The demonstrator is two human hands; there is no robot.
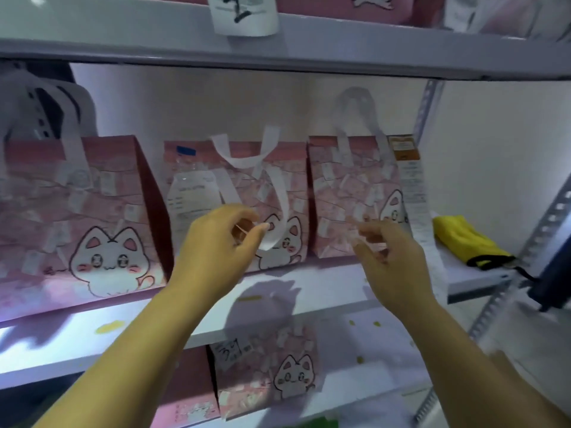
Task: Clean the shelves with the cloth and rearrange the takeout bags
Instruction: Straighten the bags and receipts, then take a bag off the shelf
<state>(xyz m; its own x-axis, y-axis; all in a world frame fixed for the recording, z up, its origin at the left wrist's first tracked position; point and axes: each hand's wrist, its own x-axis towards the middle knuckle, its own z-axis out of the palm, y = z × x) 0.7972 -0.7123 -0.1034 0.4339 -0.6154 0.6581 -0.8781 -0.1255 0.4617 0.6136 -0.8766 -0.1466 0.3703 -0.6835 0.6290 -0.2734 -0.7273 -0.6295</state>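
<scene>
Three pink takeout bags, white cat print, are standing upright in a row on the middle shelf (309, 291): left bag (77, 217), middle bag (197, 186), right bag (346, 186), close side by side. The middle bag's white handles (244, 159) are drooping down its front. A yellow cloth (463, 239) is lying bunched at the shelf's right end, near the right bag.

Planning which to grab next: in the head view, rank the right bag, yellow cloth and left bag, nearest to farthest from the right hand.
1. Right bag: directly behind the right hand.
2. Yellow cloth: to its right, at the shelf end.
3. Left bag: far left, beyond the middle bag.
</scene>
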